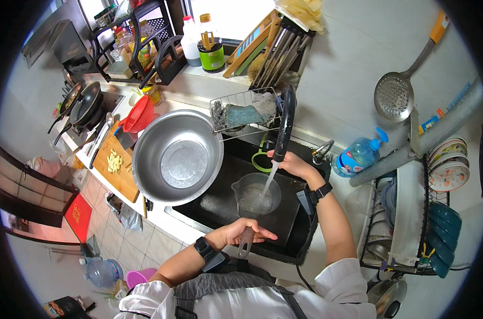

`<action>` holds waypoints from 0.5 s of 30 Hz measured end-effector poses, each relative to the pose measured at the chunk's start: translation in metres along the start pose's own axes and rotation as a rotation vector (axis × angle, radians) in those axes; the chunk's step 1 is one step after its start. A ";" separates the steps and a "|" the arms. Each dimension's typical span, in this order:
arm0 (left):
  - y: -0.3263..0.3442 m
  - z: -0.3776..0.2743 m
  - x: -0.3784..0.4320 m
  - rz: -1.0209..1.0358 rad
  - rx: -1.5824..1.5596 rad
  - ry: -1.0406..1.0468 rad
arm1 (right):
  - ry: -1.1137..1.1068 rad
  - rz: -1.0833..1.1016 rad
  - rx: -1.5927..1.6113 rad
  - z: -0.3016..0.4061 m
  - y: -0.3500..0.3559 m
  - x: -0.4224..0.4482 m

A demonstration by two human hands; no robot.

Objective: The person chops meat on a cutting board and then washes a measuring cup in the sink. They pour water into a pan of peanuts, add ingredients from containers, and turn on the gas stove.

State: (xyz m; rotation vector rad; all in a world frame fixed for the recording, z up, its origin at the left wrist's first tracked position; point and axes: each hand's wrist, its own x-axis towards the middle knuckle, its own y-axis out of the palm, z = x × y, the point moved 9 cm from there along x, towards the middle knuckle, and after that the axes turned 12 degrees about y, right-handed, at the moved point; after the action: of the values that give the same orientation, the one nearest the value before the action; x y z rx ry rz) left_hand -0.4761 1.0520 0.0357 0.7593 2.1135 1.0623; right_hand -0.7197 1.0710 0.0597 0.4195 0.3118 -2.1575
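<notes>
A black faucet [286, 123] pours water into a small saucepan [258, 193] over the dark sink [293, 207]. My left hand [249, 233] is at the pan's brown handle [246, 242], with the thumb and palm around it and some fingers extended. Beside the faucet's spout, my right hand [291, 162] has its fingers bent near the nozzle; its exact hold is partly hidden. A large metal basin [177, 157] rests at the sink's left edge. Behind the pan lies a green-rimmed strainer [261, 160].
A wire rack [245, 113] with scrubbers hangs behind the sink. Left of the basin are a red colander [139, 114] and a cutting board [126, 179] with pale sliced pieces [114, 161]. A blue soap bottle [355, 157] and a dish rack [423, 223] stand at right.
</notes>
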 end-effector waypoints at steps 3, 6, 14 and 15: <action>-0.006 0.003 0.002 -0.011 -0.007 0.000 | -0.039 -0.034 -0.103 0.001 -0.004 0.005; -0.012 0.006 0.005 -0.032 -0.017 0.015 | -0.046 -0.019 -0.041 -0.003 -0.011 0.008; -0.019 0.018 0.015 -0.026 -0.021 -0.027 | -0.062 0.028 -0.028 0.007 -0.004 0.009; -0.020 0.019 0.017 -0.018 -0.025 -0.040 | -0.080 -0.006 -0.108 0.007 -0.005 0.007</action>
State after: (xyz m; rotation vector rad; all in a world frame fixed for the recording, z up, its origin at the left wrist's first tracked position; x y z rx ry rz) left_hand -0.4766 1.0634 0.0053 0.7425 2.0656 1.0535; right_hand -0.7293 1.0659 0.0635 0.2703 0.3829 -2.1459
